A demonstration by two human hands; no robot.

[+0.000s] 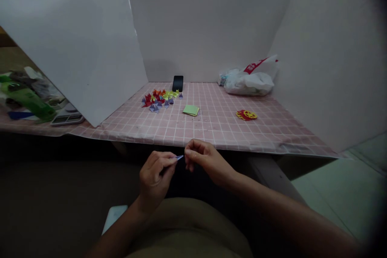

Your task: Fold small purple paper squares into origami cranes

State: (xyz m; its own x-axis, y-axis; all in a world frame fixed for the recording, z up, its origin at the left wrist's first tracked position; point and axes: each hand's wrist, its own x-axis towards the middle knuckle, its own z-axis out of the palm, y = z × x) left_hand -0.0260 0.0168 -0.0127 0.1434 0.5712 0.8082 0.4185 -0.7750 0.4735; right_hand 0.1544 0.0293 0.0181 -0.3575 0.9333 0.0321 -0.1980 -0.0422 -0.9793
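1. Held over the lap, before the near edge of the tabletop (220, 131), a small purple slip (179, 157) sits in the left hand (155, 173). Clock positions centre on the slip, with 12 straight ahead.

2. The left hand, at 8 o'clock, pinches the slip between thumb and forefinger. Its other fingers curl toward the palm, and its forearm rises from between 7 and 8. The slip's pointed end juts toward 3 o'clock.

3. The right hand (207, 158) faces it from 3 o'clock, wrist bent, forearm slanting in from 4. Its thumb and forefinger arch toward each other just beside the slip's tip, the remaining fingers hanging loosely bent below. Whether those fingertips meet, or touch the slip, cannot be told.

4. Just past 12 on the pink checked cloth lies a stack of square sheets (190, 109), green on top. At 11 spreads a cluster of folded pieces (159, 97) in red, orange, yellow and purple, with a dark phone (177, 83) near them at 12.

5. Yellow and red cutouts (246, 115) lie at 2 o'clock; a white plastic bag (249, 84) slumps between 1 and 2. Toward 10, a scale (67, 119) shows outside the left white panel (87, 48).
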